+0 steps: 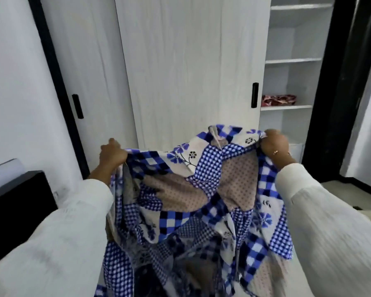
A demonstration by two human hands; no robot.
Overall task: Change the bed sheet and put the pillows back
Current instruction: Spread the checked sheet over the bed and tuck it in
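Observation:
A blue, white and beige patchwork bed sheet [193, 189] with checks and flowers hangs bunched between my two hands in front of me. My left hand [113, 155] grips its upper edge on the left. My right hand [274, 144] grips the upper edge on the right, a little higher. The sheet sags in folds down past the bottom of the view. Both arms wear white sleeves. No pillows are in view.
A white wardrobe [180, 71] with black handles stands straight ahead. Its right side is open, showing shelves [287, 107] with a folded red cloth [278, 100] on one. A black bed frame corner [19, 200] is at the left. A dark doorway frame [334, 93] is at the right.

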